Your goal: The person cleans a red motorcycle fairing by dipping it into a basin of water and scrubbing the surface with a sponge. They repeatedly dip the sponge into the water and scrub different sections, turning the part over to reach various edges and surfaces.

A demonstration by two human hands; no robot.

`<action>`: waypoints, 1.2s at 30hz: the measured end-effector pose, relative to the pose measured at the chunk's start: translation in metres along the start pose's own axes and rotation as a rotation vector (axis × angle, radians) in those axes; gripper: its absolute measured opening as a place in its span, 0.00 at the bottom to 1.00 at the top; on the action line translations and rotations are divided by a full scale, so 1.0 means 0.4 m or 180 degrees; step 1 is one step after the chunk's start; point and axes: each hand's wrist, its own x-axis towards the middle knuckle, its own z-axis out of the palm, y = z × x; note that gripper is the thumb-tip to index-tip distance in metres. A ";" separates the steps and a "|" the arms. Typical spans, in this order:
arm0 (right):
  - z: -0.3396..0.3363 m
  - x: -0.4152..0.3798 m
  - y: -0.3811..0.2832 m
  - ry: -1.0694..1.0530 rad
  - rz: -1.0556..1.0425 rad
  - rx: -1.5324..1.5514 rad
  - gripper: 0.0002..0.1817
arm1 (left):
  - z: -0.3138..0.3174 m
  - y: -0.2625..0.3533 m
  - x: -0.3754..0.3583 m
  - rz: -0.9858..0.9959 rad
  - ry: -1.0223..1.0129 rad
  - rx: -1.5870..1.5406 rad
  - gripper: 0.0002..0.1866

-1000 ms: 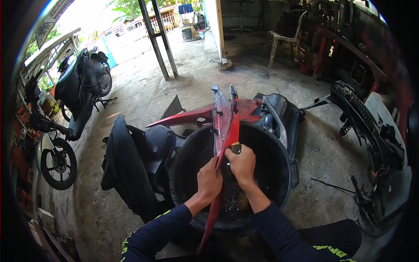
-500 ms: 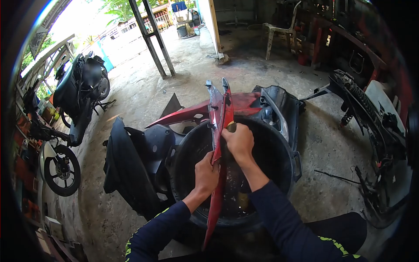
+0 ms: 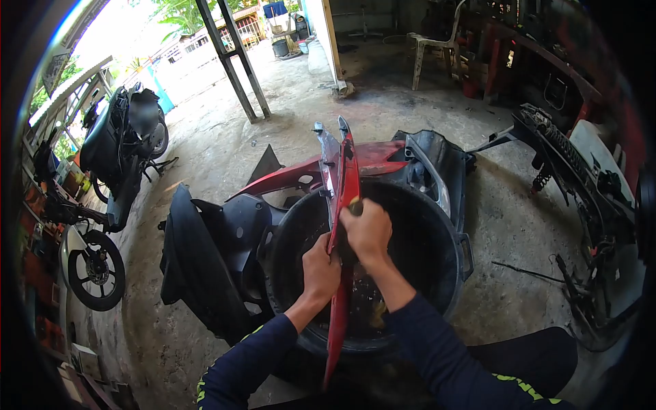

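Observation:
A long red motorcycle fairing panel (image 3: pixel 349 181) stands on edge over a large black tub (image 3: pixel 444 287), its far end pointing away from me. My left hand (image 3: pixel 321 270) is closed around the panel's near-middle part. Against its right face, my right hand (image 3: pixel 369 232) is curled round a small yellow-and-dark thing (image 3: pixel 355 205), mostly hidden by the fingers; I cannot tell its kind. Down in the tub, a yellowish object (image 3: pixel 378 314) shows among bright specks in dark water.
Black plastic fairings (image 3: pixel 205 253) lean left of the tub. Behind it lie another red panel (image 3: pixel 280 179) and a grey-black part (image 3: pixel 437 157). A motorcycle (image 3: pixel 119 150) stands at left, a stripped frame (image 3: pixel 567 184) at right. A plastic chair (image 3: pixel 437 44) and a metal post (image 3: pixel 236 61) are farther back.
My right hand has slid a little nearer to me along the panel, with the yellow-and-dark thing still in it. My left hand keeps its hold. The view has shifted slightly.

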 end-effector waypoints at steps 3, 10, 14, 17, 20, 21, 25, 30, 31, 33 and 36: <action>-0.006 0.034 -0.021 -0.0094 0.0146 0.0063 0.18 | 0.002 -0.012 0.003 -0.0049 -0.0036 -0.0010 0.16; -0.019 0.079 -0.014 -0.0199 0.0140 0.0030 0.19 | 0.001 -0.005 -0.005 -0.0018 -0.0104 -0.0081 0.16; -0.010 -0.018 0.009 -0.0161 -0.0142 -0.0103 0.20 | -0.001 -0.012 -0.009 -0.0022 -0.0083 -0.0200 0.15; -0.010 0.024 0.000 -0.0206 -0.0146 -0.0142 0.20 | -0.009 -0.018 -0.013 -0.0097 -0.0076 -0.0190 0.15; -0.005 0.025 -0.007 -0.0229 -0.0104 -0.0227 0.20 | -0.008 -0.016 0.001 -0.0126 -0.0084 -0.0179 0.15; -0.003 0.024 -0.013 -0.0235 -0.0084 -0.0255 0.20 | -0.012 -0.019 0.006 -0.0097 -0.0089 -0.0180 0.16; -0.022 -0.012 -0.006 -0.0315 -0.0168 -0.0183 0.19 | -0.014 -0.034 -0.010 -0.0381 -0.0181 -0.0312 0.16; -0.017 0.014 -0.023 -0.0223 -0.0209 -0.0337 0.19 | -0.019 -0.021 -0.008 -0.0297 -0.0195 -0.0213 0.15; -0.014 -0.021 -0.004 -0.0277 -0.0260 -0.0408 0.20 | -0.019 -0.018 -0.005 -0.0274 -0.0186 -0.0220 0.15; -0.024 -0.020 -0.004 -0.0321 -0.0351 -0.0222 0.19 | -0.017 -0.020 -0.019 -0.0272 -0.0143 -0.0274 0.15; -0.026 0.064 -0.038 -0.0281 -0.0105 -0.0264 0.19 | -0.007 -0.017 -0.015 -0.0445 -0.0170 -0.0512 0.15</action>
